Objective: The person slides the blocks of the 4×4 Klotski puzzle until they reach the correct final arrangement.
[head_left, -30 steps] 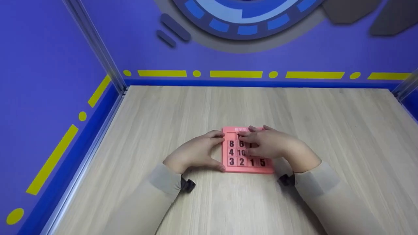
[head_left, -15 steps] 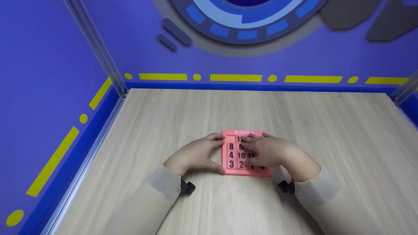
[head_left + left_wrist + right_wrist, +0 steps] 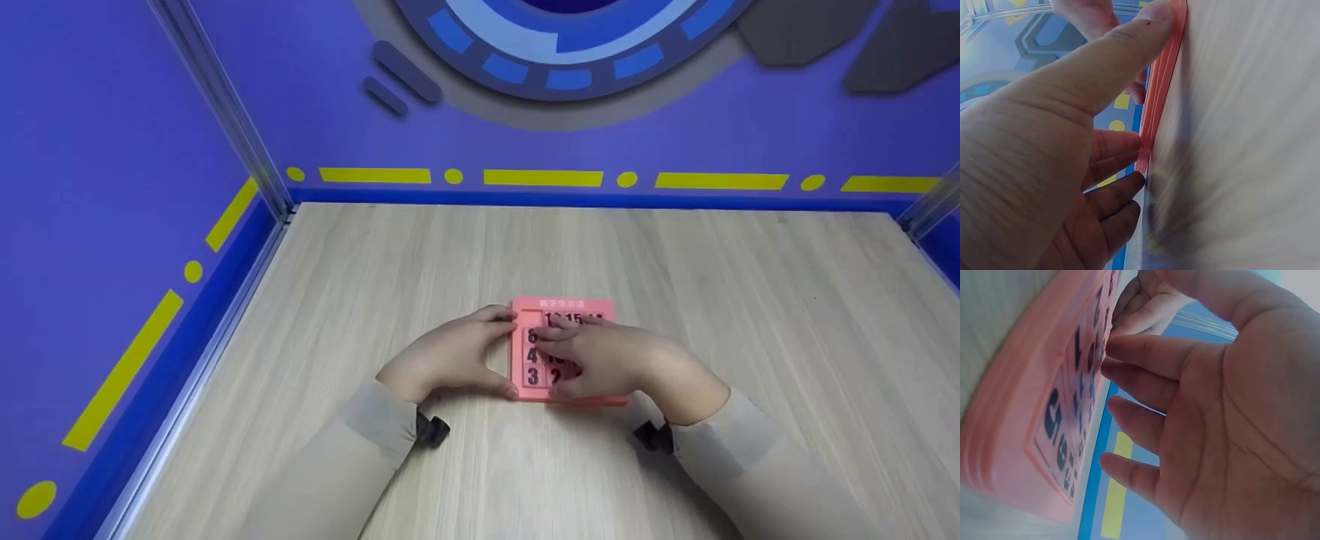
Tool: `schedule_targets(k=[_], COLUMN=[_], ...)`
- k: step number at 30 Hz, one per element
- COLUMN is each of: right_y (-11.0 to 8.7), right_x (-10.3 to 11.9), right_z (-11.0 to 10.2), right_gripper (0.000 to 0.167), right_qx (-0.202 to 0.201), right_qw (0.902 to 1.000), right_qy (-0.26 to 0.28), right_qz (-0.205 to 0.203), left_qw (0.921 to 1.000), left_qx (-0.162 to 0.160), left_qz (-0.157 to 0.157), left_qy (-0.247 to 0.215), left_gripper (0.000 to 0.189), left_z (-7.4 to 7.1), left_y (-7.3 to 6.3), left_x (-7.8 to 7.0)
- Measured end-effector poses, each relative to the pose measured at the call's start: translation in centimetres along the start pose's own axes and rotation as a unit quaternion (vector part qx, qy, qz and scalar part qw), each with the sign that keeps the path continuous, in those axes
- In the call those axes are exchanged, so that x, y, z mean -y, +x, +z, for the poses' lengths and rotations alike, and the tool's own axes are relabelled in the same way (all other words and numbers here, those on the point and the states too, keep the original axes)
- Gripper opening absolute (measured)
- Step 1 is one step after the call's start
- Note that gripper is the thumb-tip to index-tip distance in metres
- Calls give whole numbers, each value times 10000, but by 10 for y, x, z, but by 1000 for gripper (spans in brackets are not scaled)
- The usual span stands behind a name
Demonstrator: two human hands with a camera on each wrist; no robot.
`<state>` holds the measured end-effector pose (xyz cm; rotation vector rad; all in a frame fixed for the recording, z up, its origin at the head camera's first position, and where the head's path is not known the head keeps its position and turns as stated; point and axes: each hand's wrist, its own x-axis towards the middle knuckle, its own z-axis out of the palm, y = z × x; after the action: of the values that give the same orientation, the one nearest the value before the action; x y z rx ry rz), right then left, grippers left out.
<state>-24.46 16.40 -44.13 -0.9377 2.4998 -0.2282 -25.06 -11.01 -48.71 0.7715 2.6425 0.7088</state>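
A pink number slide puzzle (image 3: 562,304) lies flat on the table, with black-numbered tiles in it. Its top-left slot has no tile, and below that the left column reads 8, 4, 3. Along the puzzle's left edge rests my left hand (image 3: 442,352), thumb near the lower corner and fingertips near the upper one; the left wrist view has them touching the pink side (image 3: 1165,73). My right hand (image 3: 622,360) spreads over the middle and right tiles, hiding several. In the right wrist view its fingertips are at the tile face, fingers nearly straight; contact is hard to judge.
The light wood table (image 3: 420,255) runs back to a blue-purple printed wall (image 3: 337,135) with yellow dashes. Another such wall (image 3: 90,187) stands at the left, joined by a metal corner post (image 3: 225,105). Dark bands (image 3: 431,431) sit at both wrists.
My right hand has shifted left and nearer to me across the tiles, uncovering part of the top row. The left hand keeps its place; the top-left slot stays bare.
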Motion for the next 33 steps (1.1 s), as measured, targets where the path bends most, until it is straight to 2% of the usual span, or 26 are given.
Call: schedule_targets(k=[12,28,33], right_y=[7,21,20], right_x=[-7,-36,-40], right_z=[1,6,7], right_gripper=[78,72,76], right_qx=[-64,-522,-489], right_qw=[9999,9975,9971], right_qy=[9,421,517], right_qz=[144,-218,-280], left_qw=[10000,10000,10000], left_qx=[3,43,33], left_qz=[-23,9,37], left_qy=[-5,7,21], left_gripper=[115,113,115], left_z=[0,-2,-1], left_y=[0,0,1], left_x=[0,-1,-1])
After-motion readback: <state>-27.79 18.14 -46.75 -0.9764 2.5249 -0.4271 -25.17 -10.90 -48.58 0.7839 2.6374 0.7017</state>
